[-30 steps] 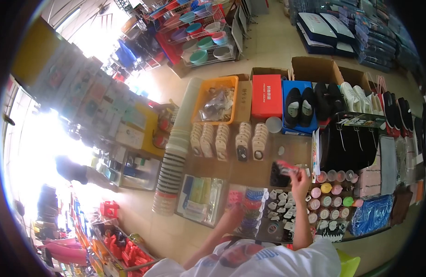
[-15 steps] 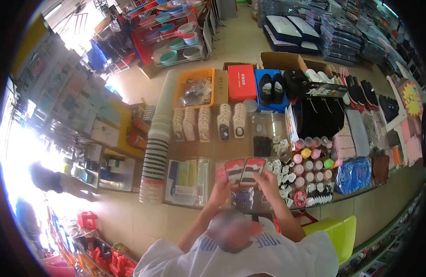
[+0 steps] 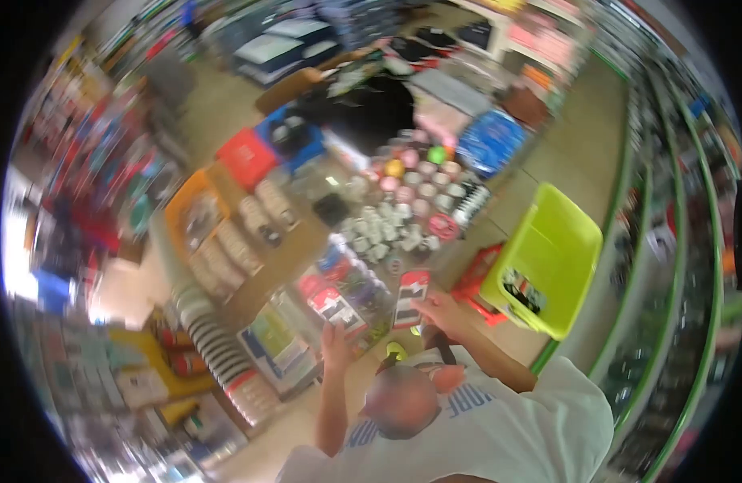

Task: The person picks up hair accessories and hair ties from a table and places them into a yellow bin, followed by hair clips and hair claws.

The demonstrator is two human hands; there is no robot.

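Observation:
My left hand (image 3: 335, 342) grips the lower end of a red and white card pack (image 3: 332, 309) near the front edge of the goods table. In my right hand (image 3: 439, 311) is a second red and white card pack (image 3: 412, 291), held by its side, to the right of the first and apart from it. Behind my hands lie many small white items (image 3: 377, 229). Clear bags with purple and green contents (image 3: 356, 278) sit between the two packs. The view is blurred, so the print on the packs is unreadable.
A yellow-green bin (image 3: 552, 249) stands right of my right hand, beside a red basket (image 3: 477, 282). Stacked cups (image 3: 206, 334) line the table's left side. A blue package (image 3: 490, 143) lies at the right edge. Shelves (image 3: 669, 241) run along the far right.
The view has turned to the right, bringing the bin and shelves further into sight. The two packs, close together before, are now apart, one in each hand.

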